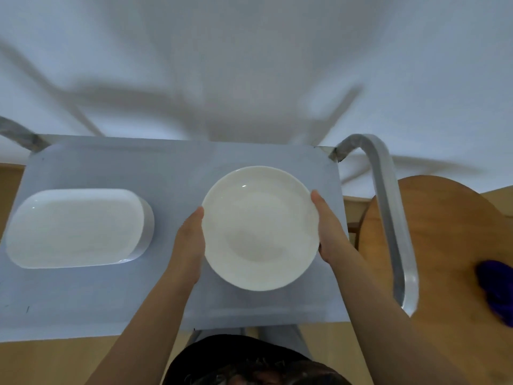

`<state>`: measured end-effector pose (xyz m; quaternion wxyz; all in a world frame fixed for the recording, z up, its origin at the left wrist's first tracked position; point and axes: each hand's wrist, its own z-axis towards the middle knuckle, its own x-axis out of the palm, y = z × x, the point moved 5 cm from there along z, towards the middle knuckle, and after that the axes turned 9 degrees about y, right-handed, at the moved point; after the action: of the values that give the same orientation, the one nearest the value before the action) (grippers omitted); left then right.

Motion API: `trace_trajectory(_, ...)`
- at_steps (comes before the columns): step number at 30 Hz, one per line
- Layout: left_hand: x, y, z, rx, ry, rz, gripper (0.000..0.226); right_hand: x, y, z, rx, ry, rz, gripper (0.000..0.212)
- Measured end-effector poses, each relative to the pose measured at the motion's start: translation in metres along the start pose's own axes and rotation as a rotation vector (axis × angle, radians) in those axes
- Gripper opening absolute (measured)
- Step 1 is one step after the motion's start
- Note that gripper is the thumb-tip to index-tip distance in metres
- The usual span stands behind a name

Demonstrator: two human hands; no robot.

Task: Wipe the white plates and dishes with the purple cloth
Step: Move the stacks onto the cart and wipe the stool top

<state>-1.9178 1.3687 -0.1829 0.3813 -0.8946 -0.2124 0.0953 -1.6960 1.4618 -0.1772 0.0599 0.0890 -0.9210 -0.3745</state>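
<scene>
A round white plate (pixel 259 227) is held between both hands above the grey cart top (pixel 111 295). My left hand (pixel 188 245) grips its left rim, fingers hidden under the plate. My right hand (pixel 329 229) grips the right rim, thumb tip on the edge. A white oblong dish (pixel 77 227) rests on the left part of the cart top, away from both hands. The purple cloth (pixel 497 290) lies bunched on a round wooden table at the far right, touched by neither hand.
The cart has a metal handle (pixel 388 207) curving along its right side, between the plate and the round wooden table (pixel 444 232). A white draped sheet (pixel 249 65) hangs behind the cart. Wooden floor (pixel 55 362) shows below.
</scene>
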Motion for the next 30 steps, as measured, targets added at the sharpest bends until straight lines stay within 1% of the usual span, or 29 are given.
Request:
trace_trajectory(1,-0.003,-0.008,-0.003,0.075,-0.051,0.139,0.040,-0.002,0.006,-0.005,-0.034,-0.044,-0.125,0.032)
trace_trajectory(3,-0.001,-0.027,-0.014,0.251,-0.127,0.383,0.046,-0.007,0.018,-0.018,-0.153,-0.095,-0.391,0.034)
trace_trajectory(4,0.006,-0.037,-0.024,0.339,-0.139,0.459,0.046,-0.010,0.021,-0.026,-0.206,-0.082,-0.465,0.031)
trace_trajectory(6,0.028,-0.052,-0.043,0.480,-0.112,0.577,0.041,-0.021,0.025,-0.049,-0.276,-0.057,-0.524,0.021)
trace_trajectory(9,0.085,-0.062,-0.072,0.609,0.038,0.772,0.035,-0.061,0.029,-0.088,-0.360,-0.125,-0.508,0.018)
trace_trajectory(14,0.213,-0.053,-0.131,0.829,0.425,1.014,0.036,-0.158,0.024,-0.144,-0.436,-0.267,-0.430,0.019)
trace_trajectory(16,0.264,-0.042,-0.153,0.899,0.544,1.071,0.035,-0.205,0.012,-0.156,-0.436,-0.325,-0.409,0.019)
trace_trajectory(19,0.340,-0.014,-0.176,0.943,0.659,1.211,0.038,-0.277,-0.017,-0.166,-0.384,-0.392,-0.422,0.013)
trace_trajectory(22,0.413,0.021,-0.189,0.944,0.708,1.392,0.041,-0.347,-0.045,-0.169,-0.332,-0.432,-0.430,0.009)
trace_trajectory(26,0.493,0.076,-0.196,0.802,0.786,1.588,0.038,-0.425,-0.078,-0.165,-0.268,-0.426,-0.408,0.016)
trace_trajectory(30,0.545,0.122,-0.193,0.640,0.889,1.736,0.046,-0.485,-0.115,-0.150,-0.173,-0.420,-0.373,0.018)
